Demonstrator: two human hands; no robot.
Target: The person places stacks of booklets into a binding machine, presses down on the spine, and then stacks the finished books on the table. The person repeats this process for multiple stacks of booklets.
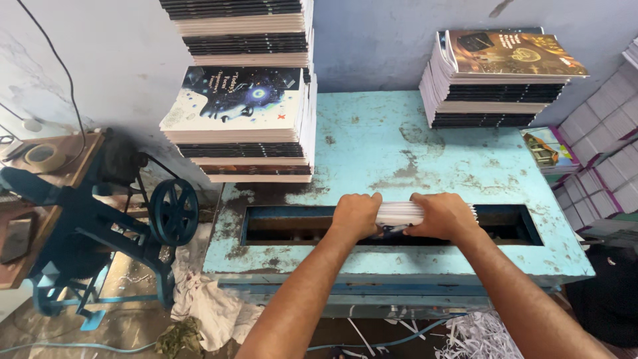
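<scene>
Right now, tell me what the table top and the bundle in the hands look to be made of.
Table top: probably painted metal, a matt light blue coat worn and chipped to dark, rusty-looking patches around the slot. Bundle: paper, a stack of thin white page edges, held at each end by the left hand and right hand.

— Any signs or labels?
— None to see.
— Packs?
— Maybe. White square packs (pixel 608 126) with purple edges, stacked in slanted rows at the far right, just beside the blue surface (pixel 399 146). Hard to tell if boxes or books.
— Screens?
— Maybe one: dark flat slab (pixel 16 236), far left, blank.
</scene>
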